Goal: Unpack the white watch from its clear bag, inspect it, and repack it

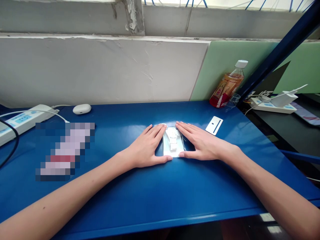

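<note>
A small clear plastic packet (pixel 173 142) with a white part inside lies flat in the middle of the blue table (pixel 160 193). My left hand (pixel 146 147) lies flat on the table with fingers stretched out, pressing the packet's left edge. My right hand (pixel 200 142) lies flat the same way on its right edge. Both thumbs touch the packet's near corners. Neither hand grips anything.
A white card with a slot (pixel 214 125) lies right of my right hand. A drink bottle (pixel 228 86) stands at the back right. A white power strip (pixel 23 119) and a white earbud case (pixel 82 108) sit at the back left. A second power strip (pixel 271 106) lies beyond the right edge.
</note>
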Available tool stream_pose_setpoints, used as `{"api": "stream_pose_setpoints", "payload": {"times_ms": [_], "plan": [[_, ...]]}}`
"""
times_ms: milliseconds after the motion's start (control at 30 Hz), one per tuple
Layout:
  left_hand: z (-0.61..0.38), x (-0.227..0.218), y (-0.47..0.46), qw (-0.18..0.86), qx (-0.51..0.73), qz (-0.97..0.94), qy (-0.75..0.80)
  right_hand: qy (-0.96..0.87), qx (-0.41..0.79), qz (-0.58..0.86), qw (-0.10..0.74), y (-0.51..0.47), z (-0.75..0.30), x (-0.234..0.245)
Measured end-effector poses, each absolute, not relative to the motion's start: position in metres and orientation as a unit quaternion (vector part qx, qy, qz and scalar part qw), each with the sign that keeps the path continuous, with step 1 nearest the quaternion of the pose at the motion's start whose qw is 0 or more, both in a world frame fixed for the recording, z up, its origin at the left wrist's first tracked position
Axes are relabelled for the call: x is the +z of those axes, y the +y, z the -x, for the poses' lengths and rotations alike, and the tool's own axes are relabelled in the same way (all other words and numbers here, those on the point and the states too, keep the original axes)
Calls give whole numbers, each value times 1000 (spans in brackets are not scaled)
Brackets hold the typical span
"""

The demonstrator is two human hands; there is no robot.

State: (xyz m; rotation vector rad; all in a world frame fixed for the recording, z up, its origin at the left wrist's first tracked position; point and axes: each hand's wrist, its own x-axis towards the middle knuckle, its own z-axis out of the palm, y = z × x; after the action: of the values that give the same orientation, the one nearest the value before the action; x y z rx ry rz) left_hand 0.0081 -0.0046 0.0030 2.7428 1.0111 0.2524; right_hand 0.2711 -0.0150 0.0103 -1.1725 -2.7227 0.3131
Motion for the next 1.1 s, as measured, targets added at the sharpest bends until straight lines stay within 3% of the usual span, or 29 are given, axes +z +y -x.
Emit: {"api": "stream_pose_setpoints", "payload": {"times_ms": [1100], "plan": [[-5, 3, -4, 95, 66, -935, 336, -904, 99, 407, 90, -14, -269, 15]]}}
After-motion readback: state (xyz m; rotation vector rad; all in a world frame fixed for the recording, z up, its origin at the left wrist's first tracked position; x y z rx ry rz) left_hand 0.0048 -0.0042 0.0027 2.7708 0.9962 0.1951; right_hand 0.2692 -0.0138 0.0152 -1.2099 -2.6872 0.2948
